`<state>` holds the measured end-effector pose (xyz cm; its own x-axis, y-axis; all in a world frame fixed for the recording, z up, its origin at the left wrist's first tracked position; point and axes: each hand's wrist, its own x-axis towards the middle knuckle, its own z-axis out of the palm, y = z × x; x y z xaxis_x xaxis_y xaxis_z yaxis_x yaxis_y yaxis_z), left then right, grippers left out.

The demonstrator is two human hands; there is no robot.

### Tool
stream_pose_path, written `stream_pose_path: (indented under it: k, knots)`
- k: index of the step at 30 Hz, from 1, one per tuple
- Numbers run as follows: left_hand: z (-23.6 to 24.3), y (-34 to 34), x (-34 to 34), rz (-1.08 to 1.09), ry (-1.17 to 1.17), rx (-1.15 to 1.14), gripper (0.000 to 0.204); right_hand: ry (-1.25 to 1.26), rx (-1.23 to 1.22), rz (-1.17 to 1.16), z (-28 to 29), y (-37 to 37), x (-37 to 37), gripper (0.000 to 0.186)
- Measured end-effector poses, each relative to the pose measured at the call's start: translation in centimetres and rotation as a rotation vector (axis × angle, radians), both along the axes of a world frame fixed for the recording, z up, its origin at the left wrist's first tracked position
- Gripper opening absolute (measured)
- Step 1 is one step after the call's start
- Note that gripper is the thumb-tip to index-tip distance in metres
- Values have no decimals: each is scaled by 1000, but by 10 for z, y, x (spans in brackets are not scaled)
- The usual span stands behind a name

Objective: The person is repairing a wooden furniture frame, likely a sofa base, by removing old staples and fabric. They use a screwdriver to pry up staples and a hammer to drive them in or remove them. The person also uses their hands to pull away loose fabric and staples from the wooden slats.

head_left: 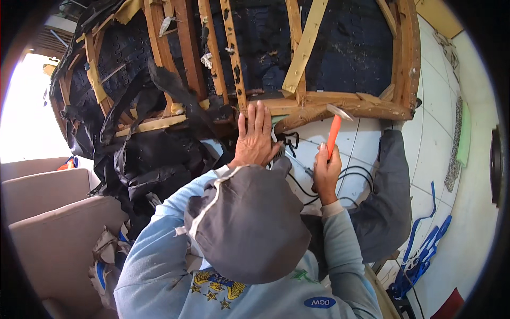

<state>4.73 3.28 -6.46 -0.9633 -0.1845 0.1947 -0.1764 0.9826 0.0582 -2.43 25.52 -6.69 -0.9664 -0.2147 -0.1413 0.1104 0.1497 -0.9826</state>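
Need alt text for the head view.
The right hand holds an orange-handled metal hammer near a brown wooden frame, while the left hand lies palm-down at its edge. Crumpled black fabric sits at left.

hammer (334, 132): orange handle, silvery head
wooden frame (366, 108): honey brown, one slat (307, 49) pale yellow
torn cloth (159, 157): black
floor (365, 143): white tiles, grey grout lines
straps (423, 259), floor's right edge: blue
cap (252, 228): dark grey, whitish trim
sweatshirt (154, 266): pale blue, yellow-and-navy print
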Motion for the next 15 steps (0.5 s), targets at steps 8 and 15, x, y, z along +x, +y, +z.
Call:
stream_pose_path:
  k: [8, 15]
  knots:
    - [75, -28, -45, -80, 337, 408, 78, -316, -290, -257, 13, -1, -2, 28]
    - [129, -14, -132, 138, 142, 368, 38, -298, -271, -198, 18, 5, -3, 28]
